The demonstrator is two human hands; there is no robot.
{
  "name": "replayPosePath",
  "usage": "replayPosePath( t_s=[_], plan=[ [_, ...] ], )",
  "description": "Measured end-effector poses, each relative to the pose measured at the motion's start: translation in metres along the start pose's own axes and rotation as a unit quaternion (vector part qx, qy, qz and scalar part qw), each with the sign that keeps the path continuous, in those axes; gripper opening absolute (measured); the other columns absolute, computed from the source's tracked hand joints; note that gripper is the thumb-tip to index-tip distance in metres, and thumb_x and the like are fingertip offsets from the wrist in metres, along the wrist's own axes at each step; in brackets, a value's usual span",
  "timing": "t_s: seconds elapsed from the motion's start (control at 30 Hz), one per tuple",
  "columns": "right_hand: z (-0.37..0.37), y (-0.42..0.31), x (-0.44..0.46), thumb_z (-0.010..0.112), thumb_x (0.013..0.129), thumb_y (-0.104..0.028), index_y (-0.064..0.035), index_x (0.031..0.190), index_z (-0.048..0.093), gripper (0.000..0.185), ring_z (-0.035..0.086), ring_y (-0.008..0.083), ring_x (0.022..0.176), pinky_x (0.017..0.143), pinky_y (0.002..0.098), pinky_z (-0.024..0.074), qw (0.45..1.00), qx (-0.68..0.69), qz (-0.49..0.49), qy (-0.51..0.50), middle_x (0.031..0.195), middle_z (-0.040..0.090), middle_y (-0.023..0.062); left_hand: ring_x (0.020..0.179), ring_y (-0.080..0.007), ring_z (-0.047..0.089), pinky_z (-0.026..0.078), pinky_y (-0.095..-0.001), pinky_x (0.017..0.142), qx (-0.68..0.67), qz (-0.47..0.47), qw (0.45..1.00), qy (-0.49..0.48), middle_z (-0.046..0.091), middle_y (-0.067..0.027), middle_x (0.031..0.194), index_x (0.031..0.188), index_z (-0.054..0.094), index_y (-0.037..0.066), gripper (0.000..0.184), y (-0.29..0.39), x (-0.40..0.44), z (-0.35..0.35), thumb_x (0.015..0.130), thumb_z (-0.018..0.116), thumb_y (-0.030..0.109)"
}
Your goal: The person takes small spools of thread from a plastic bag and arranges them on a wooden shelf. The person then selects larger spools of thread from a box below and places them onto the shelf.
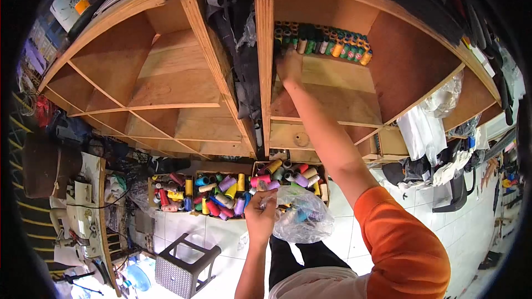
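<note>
My left hand point(259, 216) is closed around the gathered top of a clear plastic bag point(310, 222). Thread spools in pale and blue tones show dimly through the plastic. My right hand point(290, 67) reaches deep into the upper right shelf compartment, at the left end of rows of thread spools point(327, 44). Those spools stand upright, mostly green and yellow, with a few grey or beige. Shadow and blur hide the fingers of this hand, so what it grips, if anything, does not show.
Boxes of mixed colored thread cones point(224, 194) stand on the tiled floor below the wooden shelf point(265, 72). A grey plastic stool point(185, 266) is at lower left, near a sewing machine point(83, 210). White plastic bags point(424, 127) hang at the right.
</note>
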State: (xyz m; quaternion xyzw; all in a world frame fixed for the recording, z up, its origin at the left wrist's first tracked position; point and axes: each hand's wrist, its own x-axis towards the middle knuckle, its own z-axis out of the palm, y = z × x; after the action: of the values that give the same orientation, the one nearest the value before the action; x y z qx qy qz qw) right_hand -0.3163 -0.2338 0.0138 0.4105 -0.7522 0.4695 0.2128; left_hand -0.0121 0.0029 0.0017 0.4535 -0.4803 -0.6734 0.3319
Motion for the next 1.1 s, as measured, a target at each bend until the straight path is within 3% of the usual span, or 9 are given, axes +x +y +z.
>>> replayPosePath(
  t_s=[0.27, 0.33, 0.47, 0.57, 0.63, 0.73, 0.8, 0.9, 1.1],
  plan=[
    [-0.027, -0.006, -0.010, 0.061, 0.074, -0.008, 0.0017, 0.090, 0.061, 0.018, 0.065, 0.0348, 0.072, 0.064, 0.0381, 0.0514, 0.993, 0.088, 0.075, -0.003, 0.077, 0.065, 0.0200, 0.049, -0.0030, 0.044, 0.034, -0.0201, 0.044, 0.001, -0.002, 1.000, 0.011, 0.054, 0.0013, 0.067, 0.100, 0.062, -0.001, 0.017, 0.010, -0.006, -0.001, 0.087, 0.056, 0.008],
    [-0.056, -0.005, -0.018, 0.067, 0.075, -0.011, 0.0014, 0.093, 0.062, 0.023, 0.065, 0.0214, 0.072, 0.065, 0.0321, 0.0513, 0.967, 0.175, 0.151, -0.104, 0.078, 0.066, 0.0127, 0.051, -0.0032, 0.045, 0.035, -0.0191, 0.045, 0.011, 0.000, 1.000, 0.020, 0.054, 0.0017, 0.068, 0.102, 0.062, 0.000, 0.018, 0.017, -0.006, 0.000, 0.086, 0.056, 0.007],
    [-0.206, -0.042, -0.059, 0.057, 0.089, -0.014, -0.0007, 0.098, 0.063, 0.017, 0.062, 0.0136, 0.082, 0.066, 0.0233, 0.0489, 0.637, 0.562, 0.380, -0.367, 0.087, 0.065, 0.0074, 0.047, -0.0053, 0.048, 0.039, -0.0223, 0.041, 0.065, 0.007, 0.997, 0.043, 0.055, -0.0009, 0.066, 0.099, 0.061, -0.002, 0.019, 0.042, -0.008, 0.001, 0.086, 0.055, 0.009],
    [-0.291, -0.049, -0.109, 0.057, 0.089, -0.014, 0.0017, 0.101, 0.063, 0.021, 0.062, 0.0120, 0.073, 0.062, 0.0243, 0.0499, 0.493, 0.576, 0.256, -0.601, 0.089, 0.067, 0.0103, 0.047, -0.0055, 0.046, 0.038, -0.0218, 0.041, 0.026, -0.008, 0.999, 0.022, 0.053, -0.0010, 0.063, 0.097, 0.062, -0.001, 0.017, 0.066, -0.018, 0.006, 0.088, 0.057, 0.012],
    [-0.311, -0.081, -0.150, 0.052, 0.090, -0.009, 0.0061, 0.105, 0.060, 0.023, 0.065, 0.0193, 0.089, 0.073, 0.0276, 0.0522, 0.568, 0.446, 0.233, -0.651, 0.098, 0.066, 0.0168, 0.044, -0.0037, 0.040, 0.032, -0.0205, 0.040, 0.051, 0.079, 0.996, 0.014, 0.052, 0.0011, 0.061, 0.096, 0.063, 0.000, 0.017, 0.072, -0.023, 0.012, 0.088, 0.059, 0.014],
    [-0.298, -0.065, -0.232, 0.052, 0.088, -0.012, 0.0014, 0.108, 0.060, 0.026, 0.064, 0.0303, 0.091, 0.076, 0.0366, 0.0507, 0.804, 0.131, -0.122, -0.568, 0.108, 0.060, 0.0237, 0.050, -0.0026, 0.043, 0.034, -0.0199, 0.044, 0.022, 0.065, 0.997, -0.036, 0.056, -0.0002, 0.065, 0.096, 0.064, -0.001, 0.018, 0.087, -0.045, 0.019, 0.088, 0.059, 0.014],
    [-0.271, -0.060, -0.258, 0.057, 0.083, -0.017, -0.0018, 0.105, 0.062, 0.027, 0.061, 0.0357, 0.091, 0.077, 0.0394, 0.0496, 0.760, 0.095, -0.113, -0.632, 0.100, 0.062, 0.0236, 0.053, -0.0027, 0.046, 0.037, -0.0197, 0.046, 0.017, 0.043, 0.997, -0.065, 0.058, -0.0013, 0.067, 0.097, 0.064, -0.001, 0.018, 0.097, -0.065, 0.023, 0.088, 0.059, 0.013],
    [-0.243, -0.051, -0.289, 0.074, 0.066, -0.028, -0.0017, 0.132, 0.040, 0.078, 0.050, 0.0321, 0.115, 0.098, 0.0351, 0.0391, 0.670, -0.050, 0.025, -0.740, 0.126, 0.050, 0.0202, 0.050, -0.0026, 0.042, 0.033, -0.0205, 0.043, 0.039, 0.091, 0.993, -0.064, 0.056, 0.0001, 0.064, 0.095, 0.064, -0.002, 0.018, 0.109, -0.084, 0.033, 0.088, 0.060, 0.014],
    [-0.247, -0.034, -0.327, 0.084, 0.053, -0.033, -0.0056, 0.136, 0.036, 0.099, 0.038, 0.0270, 0.127, 0.108, 0.0334, 0.0280, 0.812, 0.108, 0.029, -0.573, 0.136, 0.042, 0.0143, 0.044, -0.0024, 0.035, 0.028, -0.0211, 0.039, 0.027, 0.076, 0.995, -0.055, 0.052, 0.0024, 0.060, 0.094, 0.065, -0.001, 0.017, 0.122, -0.118, 0.029, 0.087, 0.061, 0.013]
  ],
)
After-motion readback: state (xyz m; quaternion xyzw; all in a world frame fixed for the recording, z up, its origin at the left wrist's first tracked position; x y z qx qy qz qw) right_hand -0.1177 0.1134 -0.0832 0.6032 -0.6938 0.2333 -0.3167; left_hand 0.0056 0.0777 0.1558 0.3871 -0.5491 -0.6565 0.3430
